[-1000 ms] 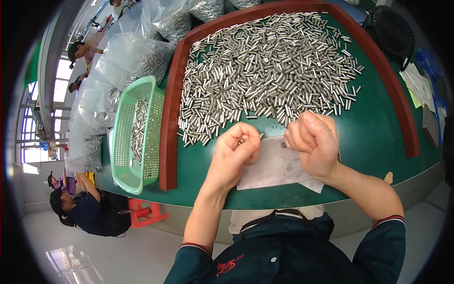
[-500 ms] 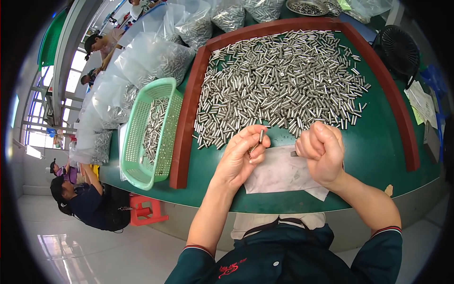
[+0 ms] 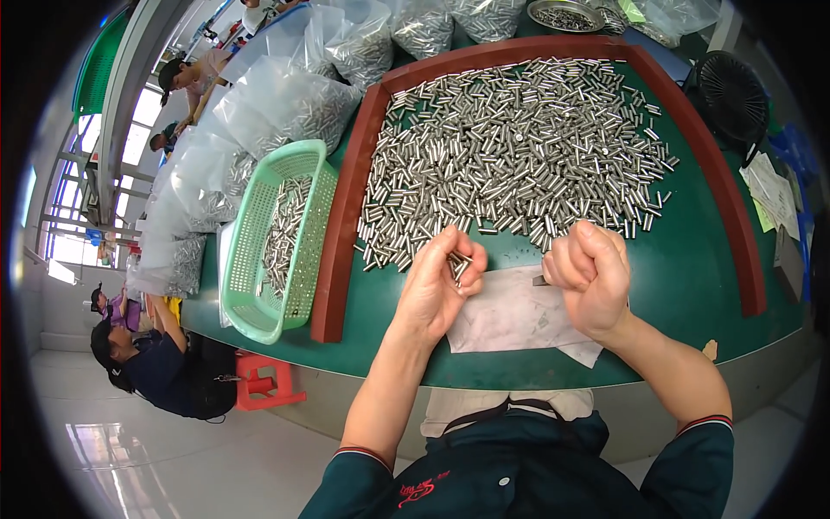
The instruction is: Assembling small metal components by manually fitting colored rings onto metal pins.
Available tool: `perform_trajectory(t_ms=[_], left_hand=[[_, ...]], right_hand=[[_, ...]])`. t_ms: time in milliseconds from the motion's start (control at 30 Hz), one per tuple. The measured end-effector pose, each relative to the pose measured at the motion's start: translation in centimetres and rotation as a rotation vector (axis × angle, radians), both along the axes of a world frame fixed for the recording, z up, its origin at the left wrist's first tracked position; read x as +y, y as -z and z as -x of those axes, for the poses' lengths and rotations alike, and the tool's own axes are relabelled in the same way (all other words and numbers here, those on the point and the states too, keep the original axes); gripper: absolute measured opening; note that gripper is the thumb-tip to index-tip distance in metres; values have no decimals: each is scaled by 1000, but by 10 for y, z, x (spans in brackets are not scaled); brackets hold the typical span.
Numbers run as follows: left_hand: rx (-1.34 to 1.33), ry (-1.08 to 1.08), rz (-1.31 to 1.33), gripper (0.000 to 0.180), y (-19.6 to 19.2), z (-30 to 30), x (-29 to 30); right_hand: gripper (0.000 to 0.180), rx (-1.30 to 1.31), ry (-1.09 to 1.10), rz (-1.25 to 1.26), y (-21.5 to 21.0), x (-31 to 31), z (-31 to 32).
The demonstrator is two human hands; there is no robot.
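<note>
A large heap of short, shiny metal pins spreads over the green tabletop. At its near edge, my left hand is curled palm up, with several metal pins held in its fingers. To the right, my right hand is closed in a fist. A small dark end of something pokes out of the fist's left side; the rest is hidden in the fingers. Beneath and between both hands lies a stained pale cloth.
A brown-red raised frame borders the heap on the left, back and right. Left of it stands a green plastic basket with pins inside. Bulging clear bags line the back left. A black fan stands at right. Co-workers sit at far left.
The pins in my left hand have shifted: the one held upright at the fingertips now lies lower among the curled fingers. My right fist has barely moved.
</note>
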State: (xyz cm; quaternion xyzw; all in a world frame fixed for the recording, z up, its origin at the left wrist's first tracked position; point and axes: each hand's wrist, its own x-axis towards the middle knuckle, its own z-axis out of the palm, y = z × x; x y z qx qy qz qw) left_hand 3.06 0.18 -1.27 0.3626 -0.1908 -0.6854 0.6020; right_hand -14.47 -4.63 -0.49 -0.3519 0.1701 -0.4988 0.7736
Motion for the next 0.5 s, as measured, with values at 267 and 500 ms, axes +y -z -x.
perform_trajectory(t_ms=[267,500], left_hand=[[-1769,-191,278,13,1,17,-7],[-1843,-97,235,10,3,16,-10]], right_hand=[[42,7,2,-12,0,0,0],[42,12,2,-21,1,-1,0]])
